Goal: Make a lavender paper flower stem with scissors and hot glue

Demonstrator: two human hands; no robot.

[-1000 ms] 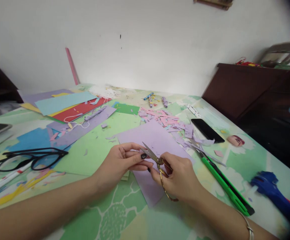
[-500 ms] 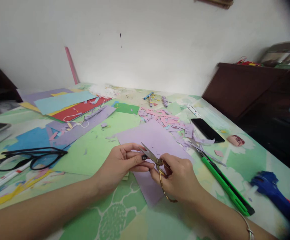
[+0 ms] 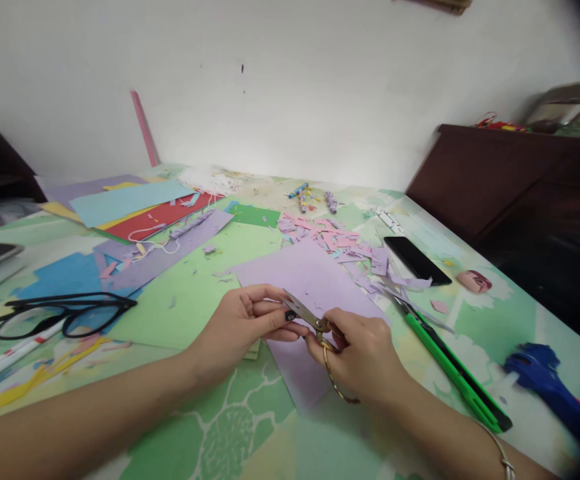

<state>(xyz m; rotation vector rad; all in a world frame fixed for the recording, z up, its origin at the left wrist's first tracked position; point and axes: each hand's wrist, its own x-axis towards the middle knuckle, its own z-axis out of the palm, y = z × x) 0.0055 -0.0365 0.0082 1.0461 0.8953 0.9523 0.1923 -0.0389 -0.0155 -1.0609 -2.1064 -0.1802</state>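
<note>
My right hand (image 3: 365,347) is closed around the gold handles of a pair of scissors (image 3: 306,312), whose blades point up and to the left. The blade tips lie against the fingers of my left hand (image 3: 257,317). Those fingers are pinched together, thumb on top; whatever they hold is too small or hidden to make out. Both hands are above a sheet of purple paper (image 3: 290,270). Beneath its left side lies a light green sheet (image 3: 185,307). Small purple scraps are scattered on both sheets.
Right of my hands lie a green utility knife (image 3: 455,370), a black phone (image 3: 417,259), an eraser (image 3: 474,281) and a blue tape dispenser (image 3: 545,377). Pink and purple scraps (image 3: 330,235) are heaped behind. Black glasses (image 3: 65,313) and coloured sheets (image 3: 130,200) are at left.
The whole view has shifted very slightly. Both hands and the scissors keep nearly the same pose, with the blades looking a little closer together.
</note>
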